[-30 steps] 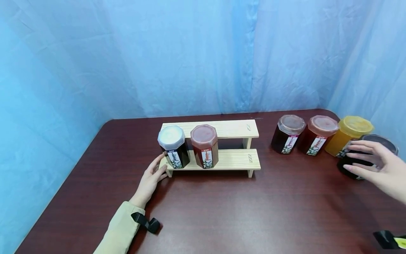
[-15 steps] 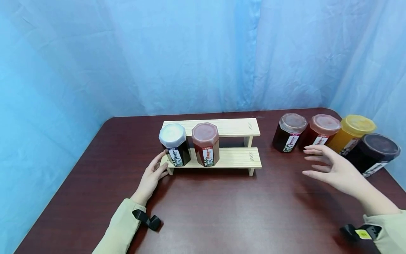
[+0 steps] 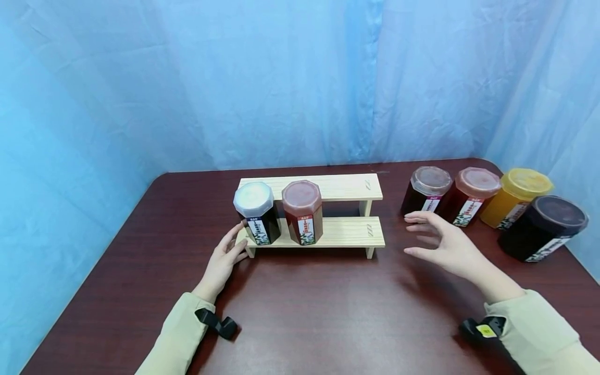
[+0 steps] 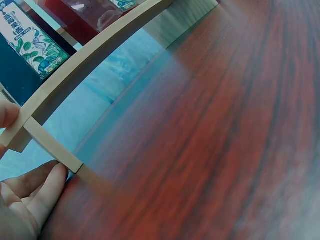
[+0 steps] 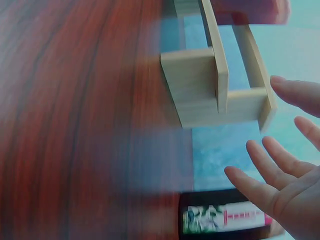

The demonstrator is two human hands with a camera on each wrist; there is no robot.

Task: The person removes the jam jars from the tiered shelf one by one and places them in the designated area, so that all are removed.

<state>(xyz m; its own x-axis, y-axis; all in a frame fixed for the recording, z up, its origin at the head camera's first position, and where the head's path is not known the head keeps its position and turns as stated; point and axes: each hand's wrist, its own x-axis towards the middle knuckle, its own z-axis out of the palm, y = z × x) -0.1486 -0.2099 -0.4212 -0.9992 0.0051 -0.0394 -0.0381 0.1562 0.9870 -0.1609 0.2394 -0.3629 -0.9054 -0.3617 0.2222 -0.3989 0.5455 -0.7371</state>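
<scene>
In the head view a two-tier wooden shelf (image 3: 347, 233) stands mid-table. Two octagonal jars sit on its lower step: a dark jar with a whitish lid (image 3: 257, 213) at the left end and a red-brown jar (image 3: 302, 212) beside it. My left hand (image 3: 221, 266) holds the shelf's lower left end, its fingers at the board's end and by the leg in the left wrist view. My right hand (image 3: 442, 245) hovers over the table right of the shelf, fingers spread and holding nothing. It overlaps the lower part of a dark jar with a clear lid (image 3: 426, 187).
Right of the shelf, beyond my right hand, stand a red jar (image 3: 470, 197), a yellow jar (image 3: 515, 198) and a black jar (image 3: 544, 229) near the table's right edge. Blue curtains (image 3: 281, 83) hang behind the dark wood table (image 3: 319, 312).
My right hand has moved left, away from the black jar towards the shelf, with nothing in it. My left hand has stayed at the shelf's end.
</scene>
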